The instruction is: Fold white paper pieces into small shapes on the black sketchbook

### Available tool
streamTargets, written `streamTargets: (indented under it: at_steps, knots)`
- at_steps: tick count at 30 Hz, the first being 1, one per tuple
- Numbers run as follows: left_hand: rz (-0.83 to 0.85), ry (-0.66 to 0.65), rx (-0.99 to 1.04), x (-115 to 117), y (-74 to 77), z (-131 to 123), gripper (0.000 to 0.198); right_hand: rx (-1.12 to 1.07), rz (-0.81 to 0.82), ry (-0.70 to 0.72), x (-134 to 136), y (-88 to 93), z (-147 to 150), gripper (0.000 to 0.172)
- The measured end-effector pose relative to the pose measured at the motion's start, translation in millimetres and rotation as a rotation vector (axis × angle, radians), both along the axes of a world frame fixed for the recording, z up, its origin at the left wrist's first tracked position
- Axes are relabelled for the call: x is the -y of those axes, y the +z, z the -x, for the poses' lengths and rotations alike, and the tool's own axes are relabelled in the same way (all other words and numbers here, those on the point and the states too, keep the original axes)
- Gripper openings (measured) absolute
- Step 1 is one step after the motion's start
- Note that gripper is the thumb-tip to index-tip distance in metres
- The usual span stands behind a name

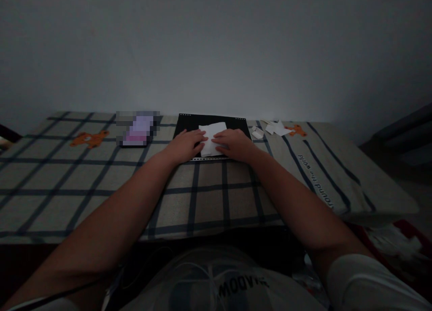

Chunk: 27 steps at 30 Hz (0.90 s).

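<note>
At the far left an orange bear patch (89, 139) is showing on the checked cloth (216, 198) covering the bench. The left hand (186, 145) is pressing flat — fingers together — on a white paper (212, 137) lying on a black board (211, 124). The right hand (234, 144) is pinning it likewise. Folding seems under way; creasing next would need steady pressure. The paper's long axis is running away toward the wall. Scraps (275, 128) are lying to the right.
</note>
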<state>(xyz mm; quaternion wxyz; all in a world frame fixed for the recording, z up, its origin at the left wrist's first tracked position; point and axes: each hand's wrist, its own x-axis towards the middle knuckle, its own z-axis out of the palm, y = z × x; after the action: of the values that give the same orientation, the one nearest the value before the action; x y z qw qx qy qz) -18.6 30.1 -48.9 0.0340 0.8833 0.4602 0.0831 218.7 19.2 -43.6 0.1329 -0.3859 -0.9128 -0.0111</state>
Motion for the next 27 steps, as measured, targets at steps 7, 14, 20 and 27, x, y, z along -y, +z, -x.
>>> streamTargets:
  at_steps: [7,14,20,27]
  knots:
    - [-0.004,0.000,0.004,-0.1,-0.4,0.2,0.042,0.011,0.009,0.081,0.9,-2.9,12.6,0.033]
    - [-0.014,0.006,0.001,0.7,-0.6,-0.8,0.041,-0.084,0.071,0.132,-3.4,-5.7,9.1,0.032]
    - [-0.026,-0.008,-0.011,2.7,-0.7,-1.1,0.043,-0.150,0.081,0.120,-8.4,-10.8,4.0,0.033]
    - [-0.035,0.001,0.010,1.1,-3.5,-0.4,0.043,-0.114,0.084,0.104,-8.1,-10.0,4.5,0.032]
